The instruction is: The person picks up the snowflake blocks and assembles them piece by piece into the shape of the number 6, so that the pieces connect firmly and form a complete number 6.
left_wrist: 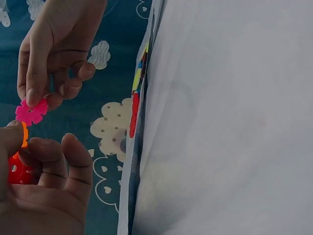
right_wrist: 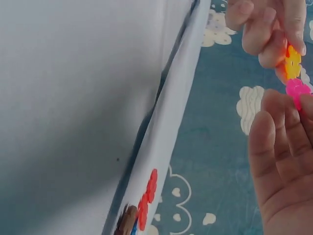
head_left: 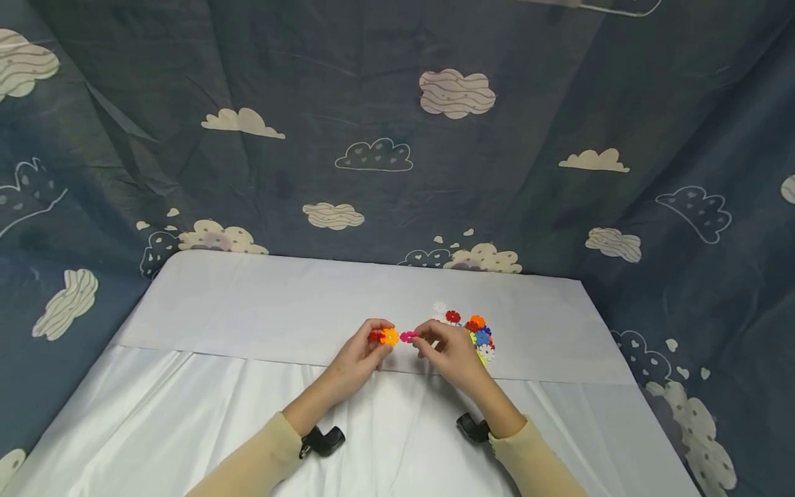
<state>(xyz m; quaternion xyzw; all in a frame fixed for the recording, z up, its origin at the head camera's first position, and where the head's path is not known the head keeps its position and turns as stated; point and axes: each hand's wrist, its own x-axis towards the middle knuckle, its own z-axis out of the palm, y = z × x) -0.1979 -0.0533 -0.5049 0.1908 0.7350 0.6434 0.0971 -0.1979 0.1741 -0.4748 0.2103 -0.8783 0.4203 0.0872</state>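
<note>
Left hand (head_left: 355,355) pinches one orange notched plastic flower (head_left: 389,337), seemingly one red plastic flower (left_wrist: 22,174) | right hand (head_left: 452,353) pinches one pink notched plastic flower (left_wrist: 32,115)

The head camera looks forward and down across the table (head_left: 248,304); 2 wrist cameras (head_left: 332,442) view nearer, turned sideways, both showing the pink piece (left_wrist: 32,112).

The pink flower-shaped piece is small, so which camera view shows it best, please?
The left wrist view: the pink flower-shaped piece turns its broad, notched face to that camera. The head view shows it tiny and narrow; the right wrist view has it near the edge, partly hidden by the right hand.
</note>
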